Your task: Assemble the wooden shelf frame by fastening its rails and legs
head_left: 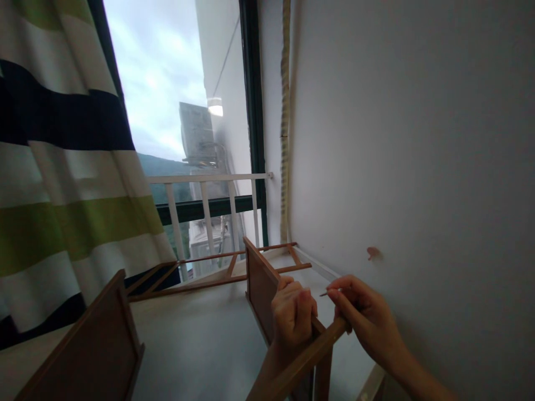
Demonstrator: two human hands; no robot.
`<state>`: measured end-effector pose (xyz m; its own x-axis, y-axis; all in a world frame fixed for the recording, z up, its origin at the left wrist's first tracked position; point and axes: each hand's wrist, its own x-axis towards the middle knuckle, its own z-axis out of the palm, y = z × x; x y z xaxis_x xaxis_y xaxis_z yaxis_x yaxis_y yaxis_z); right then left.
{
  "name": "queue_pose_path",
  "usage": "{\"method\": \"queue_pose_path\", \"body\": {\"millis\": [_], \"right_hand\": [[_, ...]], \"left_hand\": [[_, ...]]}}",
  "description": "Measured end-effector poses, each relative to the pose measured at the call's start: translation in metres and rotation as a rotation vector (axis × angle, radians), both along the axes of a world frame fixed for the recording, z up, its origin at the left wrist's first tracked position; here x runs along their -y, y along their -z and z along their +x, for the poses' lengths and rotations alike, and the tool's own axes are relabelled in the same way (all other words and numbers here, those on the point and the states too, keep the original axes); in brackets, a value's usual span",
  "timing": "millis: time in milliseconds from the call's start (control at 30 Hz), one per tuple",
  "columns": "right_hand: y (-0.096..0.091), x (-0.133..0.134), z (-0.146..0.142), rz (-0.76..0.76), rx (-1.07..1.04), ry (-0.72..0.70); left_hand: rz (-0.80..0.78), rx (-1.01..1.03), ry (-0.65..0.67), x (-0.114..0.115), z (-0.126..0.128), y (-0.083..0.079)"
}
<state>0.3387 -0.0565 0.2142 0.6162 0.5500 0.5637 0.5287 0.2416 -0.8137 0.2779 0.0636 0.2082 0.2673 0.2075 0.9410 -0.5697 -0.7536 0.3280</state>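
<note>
Item: slim pin (323, 294), tip projecting left from the right hand (363, 317), which is pinching it between thumb and forefinger. Looking stiff, light and easily dropped; probably best held by its shank, near the end away from the tip.

Item: wooden bar (307, 353), its far end lying just under the right hand's curled lower fingers, its length crossing in front of the left wrist. Appearing rigid and moderately light; its squared sides are likely offering a firm hold.

Item: brown panel (262, 295), standing on edge beside the left hand (295, 317), which is curling closed over its upper edge. Seeming stiff and heavier than the bar, smooth-faced; the rim is suiting a grip better.

Item: second panel (87, 340), standing well to the left of both hands.

Containers: none showing.
</note>
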Motion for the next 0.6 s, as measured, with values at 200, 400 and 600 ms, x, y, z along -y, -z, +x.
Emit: {"method": "queue_pose_path", "body": {"millis": [200,400,600], "right_hand": [[0.003,0.0,-0.006,0.067,0.106,0.134],[0.004,-0.006,-0.012,0.19,0.14,0.212],[0.004,-0.012,-0.014,0.337,0.103,0.229]], "left_hand": [[-0.01,0.029,-0.005,0.002,0.004,0.003],[-0.135,-0.024,-0.011,0.005,0.01,0.006],[-0.191,-0.006,0.017,0.007,0.016,0.002]]}}
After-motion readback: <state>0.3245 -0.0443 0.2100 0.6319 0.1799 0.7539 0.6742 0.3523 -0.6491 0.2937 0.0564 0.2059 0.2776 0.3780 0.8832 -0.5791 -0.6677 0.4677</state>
